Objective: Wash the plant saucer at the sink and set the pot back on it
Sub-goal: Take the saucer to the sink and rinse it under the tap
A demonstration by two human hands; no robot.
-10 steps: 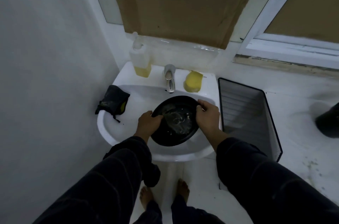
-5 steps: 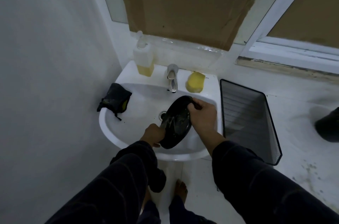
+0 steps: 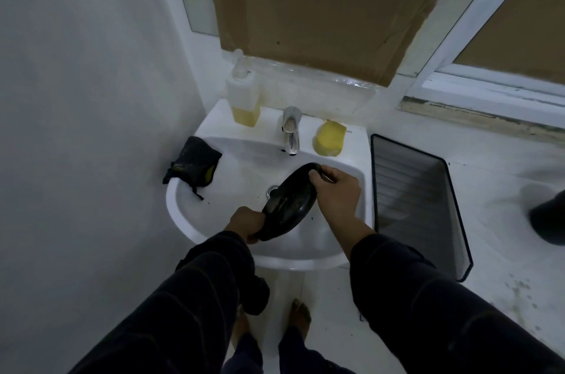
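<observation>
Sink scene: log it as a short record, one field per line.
saucer: black, tilted on edge over the basin
left hand: grips the saucer's near rim
right hand: grips the saucer's far rim
sink: white, drain partly showing behind the saucer
tap: no water visible
sponge: yellow, on the ledge right of the tap
bottle: yellow liquid at its bottom, left of the tap
cloth: dark, on the sink's left rim
basket: wire mesh, on the floor right of the sink
</observation>
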